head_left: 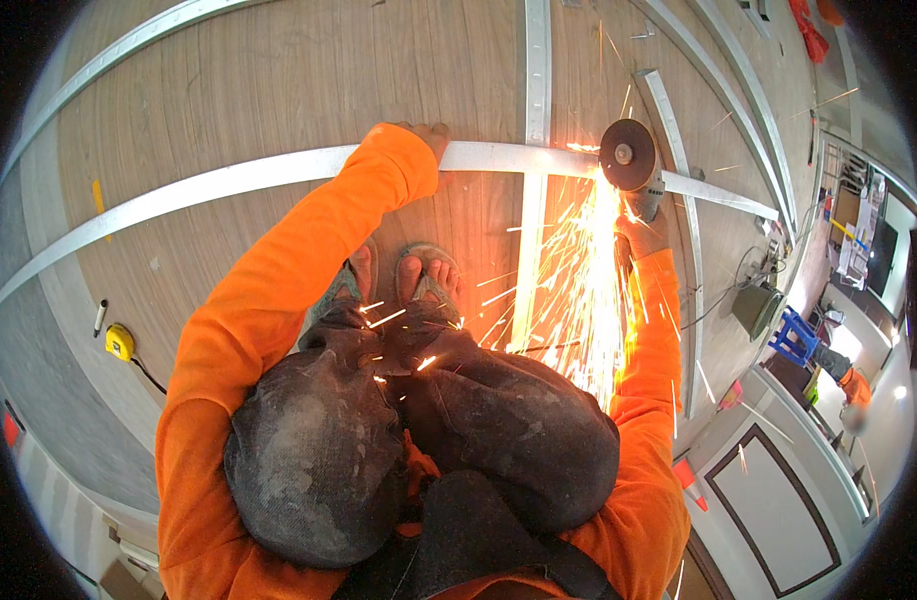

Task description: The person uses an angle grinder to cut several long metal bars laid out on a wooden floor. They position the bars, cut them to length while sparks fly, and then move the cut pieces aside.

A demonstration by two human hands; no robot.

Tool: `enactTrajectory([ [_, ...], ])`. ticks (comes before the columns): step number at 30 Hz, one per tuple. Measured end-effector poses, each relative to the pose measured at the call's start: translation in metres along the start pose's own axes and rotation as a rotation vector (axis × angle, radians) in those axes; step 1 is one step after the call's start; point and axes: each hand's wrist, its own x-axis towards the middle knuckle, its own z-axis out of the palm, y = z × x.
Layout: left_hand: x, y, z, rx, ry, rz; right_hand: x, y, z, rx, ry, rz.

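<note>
A long pale metal channel [248, 179] runs across in front of me, bowed by the lens. My left hand [433, 138] is closed over it left of its crossing with a second channel [538, 75]. My right hand [642, 237] grips an angle grinder [633, 160], its dark round disc meeting the long channel on the right. A bright stream of sparks [593, 300] pours back toward my right forearm and legs. Glare partly hides the right fingers and the grinder's body. My sandalled feet [428, 272] are between my arms, just behind the channel.
A yellow tape measure [120, 342] and a marker [100, 318] lie at left. More metal channels [668, 120] are on the wood-look floor at right. Farther right are a cable [723, 300], a blue stool [794, 338], an orange cone [690, 483] and a person in orange [854, 388].
</note>
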Motion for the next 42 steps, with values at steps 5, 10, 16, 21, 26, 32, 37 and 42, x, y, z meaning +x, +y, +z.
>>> enactTrajectory([
  [5, 0.001, -0.004, 0.008, -0.015, 0.091, 0.034, 0.0, 0.009, -0.004, 0.001, -0.01, -0.015],
  [10, -0.001, 0.0, 0.002, 0.01, 0.039, 0.016, 0.001, 0.014, -0.006, -0.02, -0.01, -0.025],
  [16, 0.006, -0.002, 0.005, 0.002, -0.003, 0.051, 0.012, 0.051, -0.019, -0.103, 0.011, 0.016],
  [21, 0.0, 0.0, -0.002, -0.006, -0.033, 0.006, -0.005, 0.01, -0.003, -0.264, 0.034, 0.012],
  [26, 0.006, -0.004, -0.002, -0.014, -0.104, -0.005, -0.029, -0.008, 0.007, -0.204, 0.064, 0.133],
  [32, -0.003, -0.002, -0.008, -0.128, -0.103, 0.009, -0.026, -0.005, -0.011, -0.114, 0.11, 0.026],
  [37, -0.011, 0.003, 0.011, 0.041, 0.28, 0.0, -0.032, -0.045, -0.012, -0.085, 0.097, 0.022],
  [42, -0.008, 0.003, 0.009, 0.13, 0.436, 0.1, -0.023, -0.046, -0.013, -0.103, 0.113, -0.002],
])
